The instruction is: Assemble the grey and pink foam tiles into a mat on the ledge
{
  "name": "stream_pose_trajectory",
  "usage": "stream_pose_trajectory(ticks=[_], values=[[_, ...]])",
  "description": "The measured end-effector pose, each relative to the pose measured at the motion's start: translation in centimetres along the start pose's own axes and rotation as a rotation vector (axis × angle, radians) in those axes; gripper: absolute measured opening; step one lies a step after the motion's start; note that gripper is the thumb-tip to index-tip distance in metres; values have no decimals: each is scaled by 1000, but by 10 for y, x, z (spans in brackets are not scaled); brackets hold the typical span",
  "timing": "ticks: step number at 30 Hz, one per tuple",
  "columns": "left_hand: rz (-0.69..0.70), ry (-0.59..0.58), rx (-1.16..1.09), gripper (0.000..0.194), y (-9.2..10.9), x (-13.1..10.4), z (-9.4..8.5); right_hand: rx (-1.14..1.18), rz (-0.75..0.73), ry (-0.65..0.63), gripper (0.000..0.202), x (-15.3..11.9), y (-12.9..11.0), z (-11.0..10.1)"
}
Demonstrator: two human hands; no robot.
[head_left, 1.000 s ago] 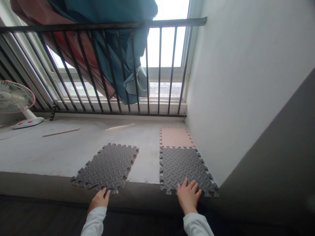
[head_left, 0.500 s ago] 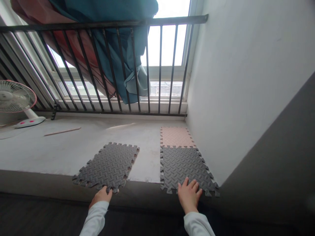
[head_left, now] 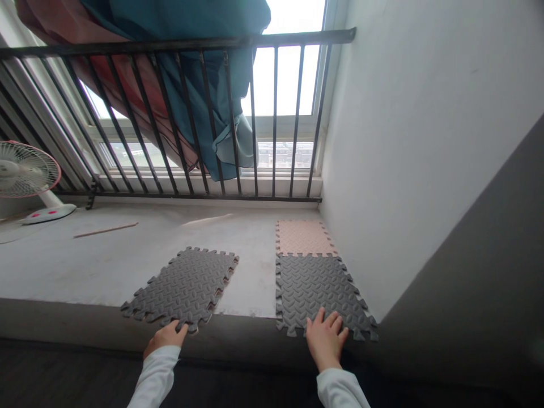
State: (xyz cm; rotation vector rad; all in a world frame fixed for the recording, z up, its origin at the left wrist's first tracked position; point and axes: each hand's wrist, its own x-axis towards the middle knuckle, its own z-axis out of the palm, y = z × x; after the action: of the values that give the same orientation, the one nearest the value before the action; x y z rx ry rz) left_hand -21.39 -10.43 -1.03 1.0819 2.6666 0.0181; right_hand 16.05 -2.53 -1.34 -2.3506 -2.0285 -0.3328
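Observation:
My left hand (head_left: 165, 341) is closed at the near edge of a grey foam mat tile (head_left: 182, 286), its fingers partly hidden by the tile. That tile lies askew on the ledge, its near edge jutting out over the drop, with a thin pinkish edge showing beneath its right side. My right hand (head_left: 326, 339) rests palm down with spread fingers on the near edge of another grey foam tile (head_left: 314, 286). Directly behind this second tile, a pink foam tile (head_left: 304, 238) adjoins it along the wall.
The white ledge (head_left: 255, 283) ends in a front edge above a dark floor. A white wall (head_left: 403, 141) rises on the right. At the back stands a black railing (head_left: 255, 198) with a blue and red curtain (head_left: 204, 90) behind it. A fan (head_left: 29, 175) and a thin stick (head_left: 106, 230) are at left.
My left hand has shifted slightly left and toward me, and the near end of the left grey tile has moved slightly left. My right hand stays on its tile.

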Motion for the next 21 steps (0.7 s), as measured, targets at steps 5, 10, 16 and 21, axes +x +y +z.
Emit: stream_pose_trajectory(ticks=[5,10,16,21], values=[[-49,45,-17,55,-12,5,-13,29,-3,-6,50,0,0,1],[-130,82,-21,56,-23,12,-28,-7,1,-6,49,0,0,1],[-154,-1,13,55,-32,18,-38,-21,-6,5,49,0,0,-1],[-117,-38,65,52,-39,29,-23,-9,-7,7,49,0,0,-1]])
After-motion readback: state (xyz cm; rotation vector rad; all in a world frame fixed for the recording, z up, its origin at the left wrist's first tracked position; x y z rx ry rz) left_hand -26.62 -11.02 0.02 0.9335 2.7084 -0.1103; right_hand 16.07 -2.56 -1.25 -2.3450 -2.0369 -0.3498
